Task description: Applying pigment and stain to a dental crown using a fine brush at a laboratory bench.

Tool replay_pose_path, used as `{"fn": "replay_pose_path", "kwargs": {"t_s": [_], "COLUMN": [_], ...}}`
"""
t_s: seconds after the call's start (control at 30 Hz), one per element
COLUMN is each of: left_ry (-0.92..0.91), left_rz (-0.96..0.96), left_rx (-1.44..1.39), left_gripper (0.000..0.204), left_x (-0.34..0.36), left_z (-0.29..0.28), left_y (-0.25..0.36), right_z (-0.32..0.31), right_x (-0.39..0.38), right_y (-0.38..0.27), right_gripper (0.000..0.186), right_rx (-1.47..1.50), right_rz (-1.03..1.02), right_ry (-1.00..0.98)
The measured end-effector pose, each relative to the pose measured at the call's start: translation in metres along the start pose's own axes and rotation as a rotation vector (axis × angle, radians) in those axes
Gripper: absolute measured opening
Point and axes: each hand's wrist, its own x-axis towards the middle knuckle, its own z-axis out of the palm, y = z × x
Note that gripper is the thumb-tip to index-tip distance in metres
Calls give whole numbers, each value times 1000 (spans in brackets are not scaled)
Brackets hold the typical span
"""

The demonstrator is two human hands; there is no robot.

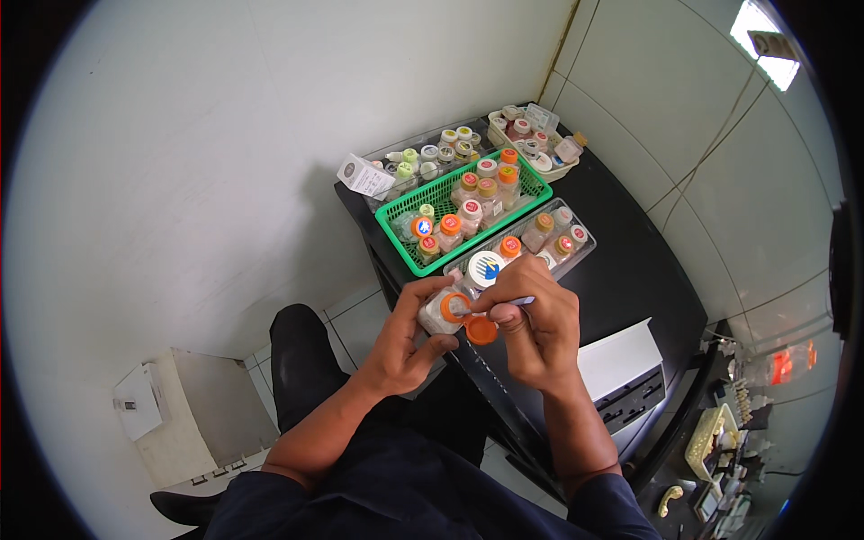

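Observation:
My left hand (pixel 396 346) is closed round a clear jar (pixel 434 317) with an orange rim and pale contents, tilted toward the right. In my right hand (pixel 538 328) is a slim, light-coloured spatula (pixel 520 301), its tip at the jar's mouth. An orange lid (pixel 481 330) sits beside the mouth, just under my right fingers; whether they hold it I cannot tell. Behind the hands, a larger jar with a white lid (pixel 484 268) stands at the near end of a clear tray (pixel 567 259) with several smaller jars.
A green basket (pixel 400 241) of capped jars stands on the black table (pixel 621 256). Farther back are small bottles, a white box (pixel 364 175) and a cream basket (pixel 569 167). A white device (pixel 621 364) lies at the right; a cluttered dark shelf (pixel 666 477) is at the lower right.

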Motion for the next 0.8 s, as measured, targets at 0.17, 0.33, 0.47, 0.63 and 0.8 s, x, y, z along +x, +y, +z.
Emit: {"fn": "replay_pose_path", "kwargs": {"t_s": [0.17, 0.33, 0.47, 0.63, 0.8], "left_ry": [-64, 46, 95, 88, 49], "left_rz": [-30, -15, 27, -98, -106], "left_rx": [-38, 100, 79, -84, -85], "left_gripper": [71, 75, 69, 63, 75], "left_x": [1, -1, 4, 2, 4], "left_z": [-3, 1, -2, -4, 2], "left_y": [-1, -12, -9, -3, 3], "right_z": [4, 10, 7, 12, 16], "right_x": [1, 0, 3, 0, -2], "right_y": [-4, -4, -4, 1, 1], "right_gripper": [3, 3, 8, 9, 10], "right_rx": [-82, -67, -72, -85, -112], "right_rz": [-35, 11, -49, -27, 6], "right_ry": [11, -4, 46, 54, 7]}}
